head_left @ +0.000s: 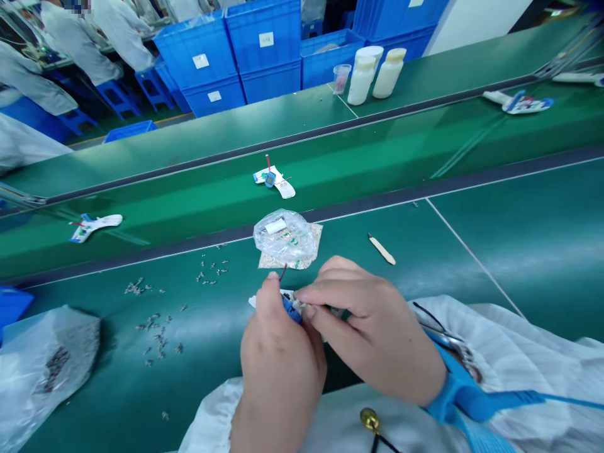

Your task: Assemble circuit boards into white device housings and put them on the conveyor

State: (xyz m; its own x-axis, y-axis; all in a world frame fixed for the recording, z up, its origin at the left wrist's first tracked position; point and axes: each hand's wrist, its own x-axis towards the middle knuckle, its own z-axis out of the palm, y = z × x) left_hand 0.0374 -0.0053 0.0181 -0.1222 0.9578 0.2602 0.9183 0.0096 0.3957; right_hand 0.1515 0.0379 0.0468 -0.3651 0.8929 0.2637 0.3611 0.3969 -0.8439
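Observation:
My left hand (283, 352) is closed around a white and blue pistol-shaped device housing (291, 308), with a red wire sticking up beside the thumb. Over the housing, my right hand (363, 321) is pinched, thumb and forefinger touching its near end. Whatever lies between those fingertips is too small and covered to make out. Just beyond both hands lies a clear plastic bag (285, 238) of small parts on a speckled pad. Small metal pieces (158, 327) are scattered on the green bench left of my hands. A blue strap wraps my right wrist.
Similar housings (276, 180) lie on the green conveyor belt (198, 201). A pale-handled pointed tool (382, 249) rests right of the bag. Another plastic bag (51, 371) sits at left. White bottles (361, 78) and blue crates (264, 41) stand beyond; people in white coats sit far left.

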